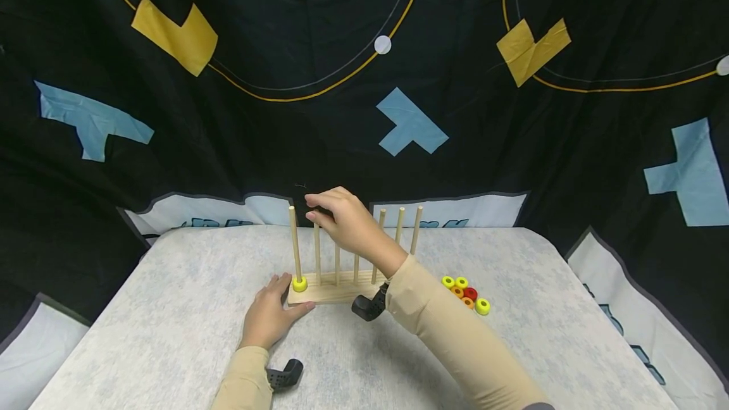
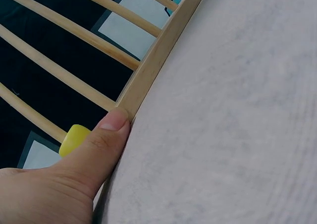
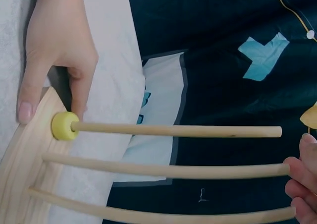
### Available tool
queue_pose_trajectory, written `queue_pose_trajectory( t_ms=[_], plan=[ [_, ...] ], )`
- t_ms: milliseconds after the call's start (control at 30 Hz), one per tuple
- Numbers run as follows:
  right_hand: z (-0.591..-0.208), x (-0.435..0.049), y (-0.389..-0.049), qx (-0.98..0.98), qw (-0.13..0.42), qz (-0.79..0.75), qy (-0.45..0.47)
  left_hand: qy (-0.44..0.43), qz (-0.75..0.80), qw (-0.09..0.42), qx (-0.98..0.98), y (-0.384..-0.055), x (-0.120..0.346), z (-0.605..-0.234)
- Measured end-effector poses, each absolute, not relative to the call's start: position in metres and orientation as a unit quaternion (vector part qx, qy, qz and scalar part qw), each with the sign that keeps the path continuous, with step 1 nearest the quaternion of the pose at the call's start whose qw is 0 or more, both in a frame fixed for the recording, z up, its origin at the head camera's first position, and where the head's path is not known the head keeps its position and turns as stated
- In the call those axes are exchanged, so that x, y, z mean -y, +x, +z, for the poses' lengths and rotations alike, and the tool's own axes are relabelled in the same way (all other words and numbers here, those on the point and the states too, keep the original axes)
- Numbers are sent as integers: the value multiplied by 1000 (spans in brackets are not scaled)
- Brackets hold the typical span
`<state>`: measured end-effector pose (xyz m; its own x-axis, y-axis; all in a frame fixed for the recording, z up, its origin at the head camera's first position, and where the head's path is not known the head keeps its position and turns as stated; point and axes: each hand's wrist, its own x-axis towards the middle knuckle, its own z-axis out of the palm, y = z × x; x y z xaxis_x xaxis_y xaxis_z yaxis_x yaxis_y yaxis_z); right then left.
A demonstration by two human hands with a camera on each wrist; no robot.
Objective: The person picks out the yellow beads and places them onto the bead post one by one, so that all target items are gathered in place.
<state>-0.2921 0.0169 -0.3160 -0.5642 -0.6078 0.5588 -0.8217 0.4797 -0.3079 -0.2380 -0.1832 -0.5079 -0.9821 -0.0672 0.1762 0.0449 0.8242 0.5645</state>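
Note:
A wooden peg stand [image 1: 336, 293] with several upright pegs stands on the table. On its leftmost peg [image 1: 295, 242] a yellow ring [image 1: 299, 284] sits down at the base. My left hand [image 1: 269, 316] grips the stand's left end, thumb [image 2: 106, 135] on the front edge and fingers behind. The right hand [image 1: 350, 223] is up at the top of the second peg [image 3: 168, 170], its fingertips right beside the tip. A gap shows between thumb and forefinger, and no ring is visible in them; part of this hand lies outside the right wrist view.
Loose yellow rings [image 1: 482, 306], orange rings [image 1: 467, 302] and a red ring [image 1: 470, 294] lie grouped on the table [image 1: 171, 309], right of the stand. Behind the table hangs a dark cloth [image 1: 307, 144] with taped patches. The right forearm crosses in front of the stand.

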Motion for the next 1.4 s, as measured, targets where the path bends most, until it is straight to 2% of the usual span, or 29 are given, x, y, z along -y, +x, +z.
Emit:
queue_pose_trajectory(
  t_ms=[400, 700, 1400],
  plan=[
    [-324, -39, -275, 825, 208, 322, 415, 14, -291, 90, 952, -239, 183, -510],
    [-329, -56, -257, 821, 187, 341, 418, 15, -289, 86, 953, -239, 183, -511],
    [-371, -97, -229, 846, 123, 356, 378, 14, -287, 82, 954, -238, 182, -511]
  ],
)
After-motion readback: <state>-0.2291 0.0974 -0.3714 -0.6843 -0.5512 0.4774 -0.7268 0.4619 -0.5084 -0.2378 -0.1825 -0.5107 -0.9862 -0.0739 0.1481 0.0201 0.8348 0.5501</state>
